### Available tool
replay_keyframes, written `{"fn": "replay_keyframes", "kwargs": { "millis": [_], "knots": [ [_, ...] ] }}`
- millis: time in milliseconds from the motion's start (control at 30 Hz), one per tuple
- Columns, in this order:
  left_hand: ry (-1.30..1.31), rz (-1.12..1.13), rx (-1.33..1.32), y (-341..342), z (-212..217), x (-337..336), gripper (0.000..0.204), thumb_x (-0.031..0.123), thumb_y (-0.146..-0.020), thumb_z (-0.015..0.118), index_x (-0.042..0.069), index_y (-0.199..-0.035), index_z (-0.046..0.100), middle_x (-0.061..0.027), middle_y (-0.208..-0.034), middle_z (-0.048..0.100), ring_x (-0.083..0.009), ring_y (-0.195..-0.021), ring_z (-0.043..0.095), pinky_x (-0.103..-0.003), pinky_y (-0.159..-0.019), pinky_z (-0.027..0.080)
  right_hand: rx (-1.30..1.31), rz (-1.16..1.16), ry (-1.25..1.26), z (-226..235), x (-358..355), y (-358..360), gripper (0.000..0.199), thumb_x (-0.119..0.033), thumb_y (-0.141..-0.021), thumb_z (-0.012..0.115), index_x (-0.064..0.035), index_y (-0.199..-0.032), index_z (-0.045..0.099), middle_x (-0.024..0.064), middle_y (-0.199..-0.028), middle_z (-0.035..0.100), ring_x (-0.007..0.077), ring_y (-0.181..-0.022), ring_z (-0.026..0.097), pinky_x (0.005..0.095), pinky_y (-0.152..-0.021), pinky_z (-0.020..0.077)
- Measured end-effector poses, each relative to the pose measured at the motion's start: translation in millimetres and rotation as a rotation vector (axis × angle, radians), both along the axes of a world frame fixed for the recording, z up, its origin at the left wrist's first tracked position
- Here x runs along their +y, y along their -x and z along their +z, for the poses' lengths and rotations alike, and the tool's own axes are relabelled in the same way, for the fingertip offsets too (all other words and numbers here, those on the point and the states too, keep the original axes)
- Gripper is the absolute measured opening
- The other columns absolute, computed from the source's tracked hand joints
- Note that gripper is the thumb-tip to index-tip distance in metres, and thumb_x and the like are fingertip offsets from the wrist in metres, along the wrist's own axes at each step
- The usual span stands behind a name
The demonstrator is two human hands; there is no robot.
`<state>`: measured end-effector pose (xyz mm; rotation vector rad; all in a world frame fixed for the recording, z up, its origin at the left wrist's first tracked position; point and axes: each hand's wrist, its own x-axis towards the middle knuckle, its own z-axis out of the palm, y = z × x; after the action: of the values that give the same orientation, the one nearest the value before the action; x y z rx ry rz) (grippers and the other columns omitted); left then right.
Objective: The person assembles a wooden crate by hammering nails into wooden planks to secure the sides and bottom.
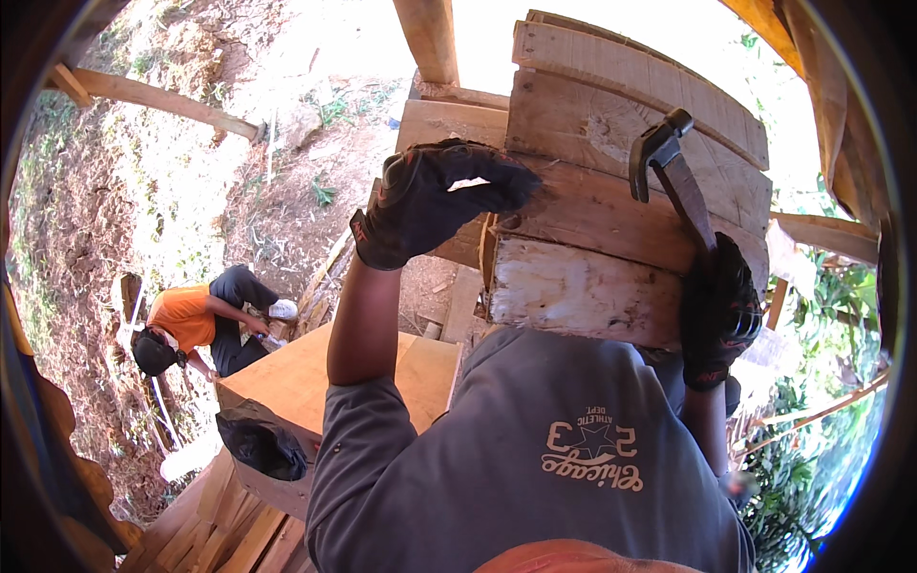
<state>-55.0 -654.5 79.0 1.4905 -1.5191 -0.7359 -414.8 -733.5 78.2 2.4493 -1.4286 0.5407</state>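
Observation:
My left hand [444,202], in a black work glove, reaches over the left part of a wooden crate of planks [592,224]. Its thumb and fingers come together near the boards, with a bright gap behind the tips; anything pinched there is too small to see. In my right hand [721,310], also gloved in black, is a claw hammer [683,181]. The fingers wrap its handle low down, and the dark metal head points up and away, in front of the crate's right half. A pale, stained board [583,291] forms the crate's near side.
A light wooden board or box top [420,368] lies to my left, beside a black plastic bag [263,441]. Stacked planks [224,516] are at the lower left. Another person in an orange shirt [186,315] bends low on the ground farther left. A timber post [427,43] rises behind the crate.

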Motion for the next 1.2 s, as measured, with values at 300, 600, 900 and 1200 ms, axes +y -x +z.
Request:
{"fn": "replay_keyframes", "kwargs": {
  "millis": [300, 600, 900, 1200],
  "knots": [
    [0.080, 0.007, 0.067, 4, -9, 4, 0.025, 0.007, -0.076, 0.090, 0.013, -0.100, 0.084, -0.0043, -0.102, 0.081, -0.0158, -0.091, 0.078, -0.031, -0.082, 0.063, 0.005, 0.005, -0.024, -1, 0, 2, 0.033, -0.019, -0.099, 0.073, -0.0074, -0.129, 0.070, 0.0140, -0.108, 0.076, 0.0320, -0.091, 0.075, 0.0415, -0.078, 0.0591],
    [0.071, 0.081, 0.029, 9, -9, 6, 0.028, 0.007, -0.078, 0.089, 0.013, -0.104, 0.085, -0.0063, -0.106, 0.082, -0.0180, -0.097, 0.079, -0.033, -0.086, 0.064, -0.011, -0.023, -0.066, 2, 2, 2, 0.033, -0.018, -0.099, 0.072, -0.0075, -0.130, 0.069, 0.0141, -0.110, 0.076, 0.0318, -0.093, 0.075, 0.0417, -0.080, 0.0593],
    [0.285, -0.144, -0.094, 1, -13, -1, 0.029, 0.002, -0.081, 0.086, 0.009, -0.109, 0.081, -0.0073, -0.108, 0.081, -0.0183, -0.098, 0.078, -0.035, -0.087, 0.065, 0.003, -0.043, -0.072, -1, 1, 3, 0.033, -0.019, -0.099, 0.071, -0.0085, -0.130, 0.069, 0.0141, -0.110, 0.076, 0.0323, -0.093, 0.075, 0.0423, -0.079, 0.0597],
    [-0.052, 0.006, -0.005, 13, 10, 3, 0.029, 0.004, -0.081, 0.085, 0.011, -0.109, 0.083, -0.0051, -0.105, 0.081, -0.0148, -0.094, 0.078, -0.032, -0.085, 0.062, -0.040, -0.017, -0.057, 1, 2, 5, 0.029, -0.017, -0.099, 0.066, -0.0103, -0.127, 0.069, 0.0107, -0.109, 0.075, 0.0296, -0.093, 0.075, 0.0410, -0.079, 0.0602]
  ]
}}
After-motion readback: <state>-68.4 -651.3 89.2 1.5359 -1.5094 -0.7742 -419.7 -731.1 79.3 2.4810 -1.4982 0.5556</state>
